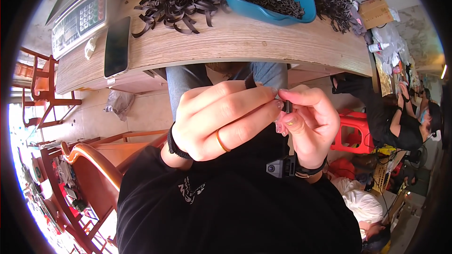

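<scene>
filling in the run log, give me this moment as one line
left hand: pinching small black piece | right hand: pinching same piece | held above lap, off wooden table | blue bowl of black pieces on table

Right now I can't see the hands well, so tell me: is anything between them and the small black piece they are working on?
Nothing visible. The left hand and the right hand both pinch the small black piece directly at their fingertips, held above the lap, clear of the wooden table.
</scene>
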Action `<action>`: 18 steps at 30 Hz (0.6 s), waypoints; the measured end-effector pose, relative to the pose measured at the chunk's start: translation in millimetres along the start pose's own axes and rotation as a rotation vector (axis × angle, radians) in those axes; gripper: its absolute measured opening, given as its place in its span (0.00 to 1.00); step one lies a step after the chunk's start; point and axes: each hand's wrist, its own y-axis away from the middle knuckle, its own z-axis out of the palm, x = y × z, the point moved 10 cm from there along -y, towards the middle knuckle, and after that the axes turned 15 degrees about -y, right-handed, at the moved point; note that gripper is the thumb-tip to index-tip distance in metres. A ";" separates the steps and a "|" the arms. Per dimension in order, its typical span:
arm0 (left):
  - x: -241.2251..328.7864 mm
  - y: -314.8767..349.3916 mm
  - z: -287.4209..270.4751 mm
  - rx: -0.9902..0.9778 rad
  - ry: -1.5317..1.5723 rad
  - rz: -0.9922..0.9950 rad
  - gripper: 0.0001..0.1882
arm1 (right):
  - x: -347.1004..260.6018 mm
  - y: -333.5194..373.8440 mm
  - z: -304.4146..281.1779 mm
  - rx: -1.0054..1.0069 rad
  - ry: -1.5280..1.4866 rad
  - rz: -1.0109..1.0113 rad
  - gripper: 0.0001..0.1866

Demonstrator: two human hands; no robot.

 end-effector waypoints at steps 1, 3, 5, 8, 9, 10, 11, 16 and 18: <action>0.0 -0.2 0.0 -0.002 -0.003 0.002 0.16 | -0.1 0.1 0.0 0.001 0.000 0.000 0.14; -0.2 0.8 -0.7 0.009 -0.005 -0.003 0.16 | 0.4 0.0 0.4 0.003 -0.010 0.007 0.14; -0.4 1.1 -1.8 0.020 -0.005 -0.006 0.16 | 0.3 0.0 0.5 -0.001 -0.005 0.009 0.14; 1.2 1.2 -0.9 0.010 -0.019 0.003 0.16 | 0.6 0.1 1.3 0.001 0.001 0.009 0.14; 1.3 1.4 -0.4 0.007 -0.019 0.001 0.16 | 0.6 0.3 1.1 0.006 0.002 0.008 0.14; 1.1 1.5 0.3 0.005 -0.018 -0.001 0.16 | 0.6 0.3 0.6 0.008 0.003 0.007 0.14; 1.0 1.6 0.9 0.004 -0.019 -0.001 0.16 | 0.6 0.2 1.6 -0.003 0.020 0.008 0.14; 0.9 4.1 2.1 0.030 -0.033 0.004 0.16 | -0.8 0.9 1.4 -0.007 0.080 0.010 0.14; -0.8 1.3 1.7 0.043 -0.028 -0.028 0.16 | 0.4 1.2 -0.7 0.003 0.113 0.022 0.14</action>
